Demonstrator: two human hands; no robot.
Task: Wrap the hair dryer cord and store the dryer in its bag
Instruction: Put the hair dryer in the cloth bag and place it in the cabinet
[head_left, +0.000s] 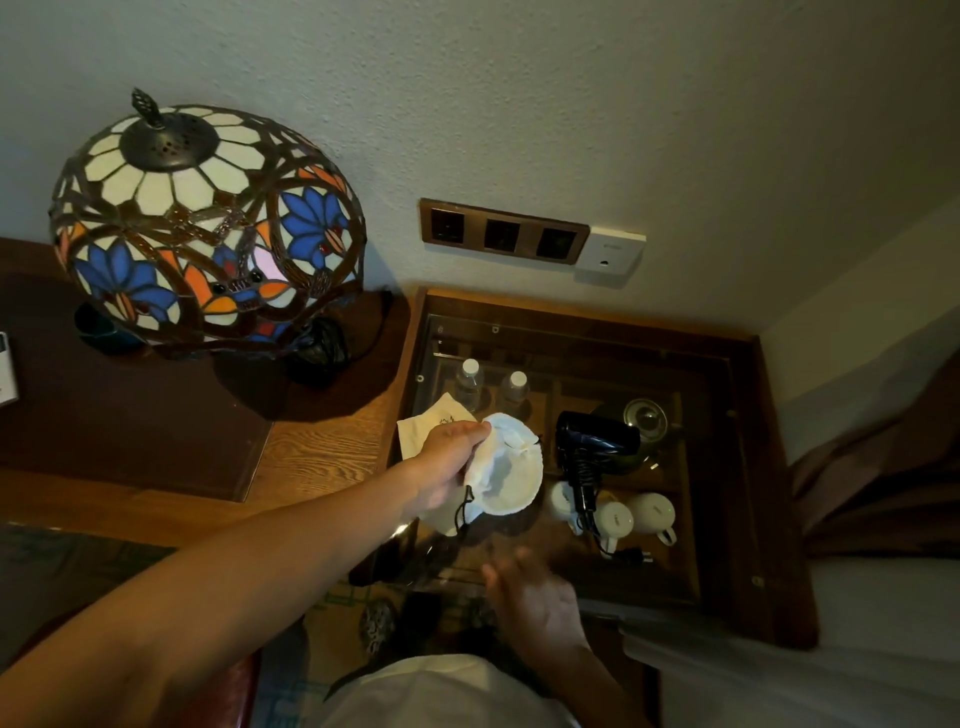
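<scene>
L hand (451, 462) pinching white bag (506, 475) by its rim, mouth open, above glass tabletop (670, 561). R hand (535, 597) blurred, fingers loose, holding nothing. Dryer (595, 441) lying on glass just right of bag, cord (587, 486) trailing to plug (636, 556).

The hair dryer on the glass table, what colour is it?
Black. The hair dryer shows best in the head view, lying on the glass table.
</scene>
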